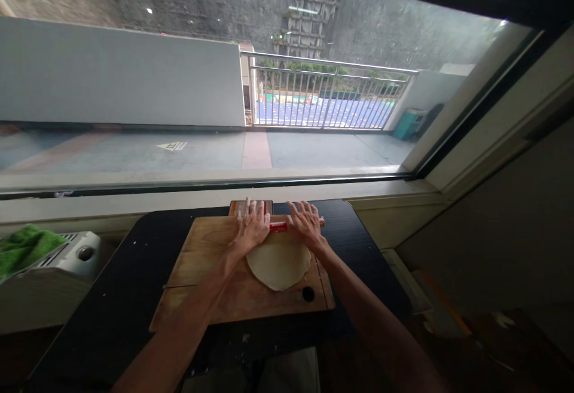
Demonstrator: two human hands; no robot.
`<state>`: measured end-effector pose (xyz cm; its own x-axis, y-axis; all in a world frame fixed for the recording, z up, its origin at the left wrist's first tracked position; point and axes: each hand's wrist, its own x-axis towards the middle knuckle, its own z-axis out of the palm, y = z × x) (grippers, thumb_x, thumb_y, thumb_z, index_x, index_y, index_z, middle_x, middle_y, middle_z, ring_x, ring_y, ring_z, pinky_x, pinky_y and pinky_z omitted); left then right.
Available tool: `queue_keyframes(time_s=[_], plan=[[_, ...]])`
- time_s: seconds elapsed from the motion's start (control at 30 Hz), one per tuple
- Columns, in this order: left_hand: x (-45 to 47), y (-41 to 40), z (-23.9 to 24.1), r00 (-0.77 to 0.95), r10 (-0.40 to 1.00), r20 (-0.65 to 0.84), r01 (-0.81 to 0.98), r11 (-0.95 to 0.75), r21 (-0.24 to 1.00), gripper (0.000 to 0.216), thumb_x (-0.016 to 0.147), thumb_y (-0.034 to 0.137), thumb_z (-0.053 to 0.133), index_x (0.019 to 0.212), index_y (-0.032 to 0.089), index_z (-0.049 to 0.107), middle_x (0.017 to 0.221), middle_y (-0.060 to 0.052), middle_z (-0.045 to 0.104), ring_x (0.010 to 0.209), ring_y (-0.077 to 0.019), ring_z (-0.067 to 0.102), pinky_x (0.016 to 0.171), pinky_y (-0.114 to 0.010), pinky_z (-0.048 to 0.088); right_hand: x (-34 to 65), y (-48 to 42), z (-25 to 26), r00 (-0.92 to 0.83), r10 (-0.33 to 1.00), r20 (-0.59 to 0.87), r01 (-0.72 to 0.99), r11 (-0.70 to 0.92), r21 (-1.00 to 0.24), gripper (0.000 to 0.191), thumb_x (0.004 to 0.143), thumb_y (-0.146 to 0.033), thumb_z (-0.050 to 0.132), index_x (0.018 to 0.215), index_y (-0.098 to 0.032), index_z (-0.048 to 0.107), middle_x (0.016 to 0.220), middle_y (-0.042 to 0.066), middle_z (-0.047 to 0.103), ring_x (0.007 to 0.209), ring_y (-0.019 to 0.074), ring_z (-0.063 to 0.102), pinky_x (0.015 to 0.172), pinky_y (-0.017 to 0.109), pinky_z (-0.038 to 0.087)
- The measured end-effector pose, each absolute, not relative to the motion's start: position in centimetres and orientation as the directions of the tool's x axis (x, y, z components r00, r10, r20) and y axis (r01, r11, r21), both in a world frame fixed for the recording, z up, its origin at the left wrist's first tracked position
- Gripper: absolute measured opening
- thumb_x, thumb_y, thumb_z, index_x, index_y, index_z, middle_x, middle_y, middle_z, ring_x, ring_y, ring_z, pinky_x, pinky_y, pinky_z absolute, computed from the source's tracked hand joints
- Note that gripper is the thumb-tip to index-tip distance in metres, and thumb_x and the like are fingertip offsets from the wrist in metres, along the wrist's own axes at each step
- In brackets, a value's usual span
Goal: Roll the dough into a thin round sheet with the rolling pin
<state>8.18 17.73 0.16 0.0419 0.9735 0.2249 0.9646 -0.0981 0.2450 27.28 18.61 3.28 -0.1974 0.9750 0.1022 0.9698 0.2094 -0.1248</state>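
Note:
A rolled-out sheet of dough [278, 264] lies on a wooden cutting board [197, 261]. Across the dough's far edge is a rolling pin [278, 226] with a red band at its middle; its right end pokes out past my right hand. My left hand [253, 224] rests palm down on the pin's left part, fingers stretched forward. On the right part lies my right hand [305, 222], also flat with its fingers extended. White powder marks the fingers. Both hands cover much of the pin.
The board sits on a black table [121, 273] against a window sill [192, 198]. A small flat object [251, 204] with a reddish-brown edge lies behind the board. At the left, a green cloth [29, 249] lies on a white appliance [85, 252]. Beyond the glass runs a metal railing [329, 97].

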Motion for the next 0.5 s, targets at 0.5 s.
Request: queue_keyframes(time_s=[0.5], plan=[[2.3, 15.6, 4.0, 0.048, 0.972, 0.231, 0.682, -0.201, 0.703, 0.032, 0.099, 0.023, 0.057, 0.113, 0.018, 0.086, 0.117, -0.009, 0.087, 0.106, -0.0254, 0.081, 0.099, -0.036, 0.064, 32.3, 11.6, 4.8, -0.345, 0.937, 0.061, 0.908, 0.35, -0.231, 0.023, 0.114, -0.027, 0.054, 0.133, -0.026, 0.066, 0.134, 0.013, 0.077, 0.127, 0.0317, 0.069, 0.116, 0.045, 0.043]])
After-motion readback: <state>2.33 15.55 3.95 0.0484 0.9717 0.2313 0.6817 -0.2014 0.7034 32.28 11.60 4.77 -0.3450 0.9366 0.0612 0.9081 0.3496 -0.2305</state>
